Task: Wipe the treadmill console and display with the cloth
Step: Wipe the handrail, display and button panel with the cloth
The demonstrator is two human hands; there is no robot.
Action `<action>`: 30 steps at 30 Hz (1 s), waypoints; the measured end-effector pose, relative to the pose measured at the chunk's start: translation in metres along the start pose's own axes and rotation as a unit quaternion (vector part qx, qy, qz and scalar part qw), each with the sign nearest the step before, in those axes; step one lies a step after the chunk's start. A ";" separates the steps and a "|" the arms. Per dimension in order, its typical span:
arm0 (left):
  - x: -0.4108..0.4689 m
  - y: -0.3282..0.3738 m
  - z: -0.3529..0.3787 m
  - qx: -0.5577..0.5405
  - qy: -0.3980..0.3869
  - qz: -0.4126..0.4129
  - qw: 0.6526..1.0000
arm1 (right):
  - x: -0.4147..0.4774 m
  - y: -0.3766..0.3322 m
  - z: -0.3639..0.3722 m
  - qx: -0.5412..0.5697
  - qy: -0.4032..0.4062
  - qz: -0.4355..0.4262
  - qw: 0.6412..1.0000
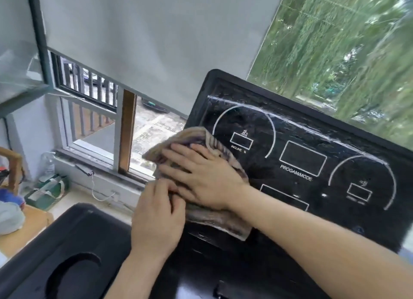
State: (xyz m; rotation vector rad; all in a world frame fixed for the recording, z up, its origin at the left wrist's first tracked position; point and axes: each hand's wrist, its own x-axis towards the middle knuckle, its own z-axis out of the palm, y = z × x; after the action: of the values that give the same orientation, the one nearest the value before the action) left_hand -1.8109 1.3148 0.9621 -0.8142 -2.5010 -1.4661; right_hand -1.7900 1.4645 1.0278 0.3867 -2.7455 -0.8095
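The black treadmill display (301,160) tilts across the right half of the view, with white arcs, boxes and the words INCLINE and PROGRAMMODE. A striped beige and purple cloth (214,218) lies bunched against its left edge. My right hand (201,176) presses flat on the cloth, fingers spread and pointing left. Just below it, my left hand (158,216) pinches the cloth's left lower edge with curled fingers. The black console (73,249) with a round cup recess sits below at the lower left.
A window with a grey roller blind (156,41) fills the background, with greenery outside at upper right. On the sill and floor at left are a clear bottle (48,164), a green bag (48,189) and a wooden chair (13,169).
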 end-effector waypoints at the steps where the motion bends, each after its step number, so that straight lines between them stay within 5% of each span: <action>1: 0.011 0.016 0.002 0.010 -0.005 0.041 0.999 | -0.001 0.029 -0.014 -0.016 0.011 0.034 0.999; 4: 0.052 0.066 0.011 0.077 0.020 0.174 0.981 | 0.003 0.101 -0.053 -0.071 0.018 0.143 0.987; 10: 0.075 0.089 0.023 0.131 0.061 0.193 0.971 | -0.010 0.096 -0.045 -0.091 0.056 0.265 0.958; 22: -0.072 0.064 0.083 0.076 -0.026 0.082 0.993 | -0.152 -0.039 0.026 -0.010 -0.002 0.196 0.981; 26: -0.068 0.097 0.092 0.140 -0.033 0.129 0.981 | -0.172 0.021 0.007 -0.002 0.018 0.163 0.986; 30: -0.021 0.160 0.099 0.192 0.008 0.214 0.958 | -0.174 0.127 -0.041 -0.058 0.052 0.240 0.968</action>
State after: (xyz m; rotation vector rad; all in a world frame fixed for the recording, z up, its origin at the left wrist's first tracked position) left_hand -1.6961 1.4506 1.0257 -1.1571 -2.2850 -0.8124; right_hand -1.6383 1.6031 1.1035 -0.2470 -2.5140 -0.7829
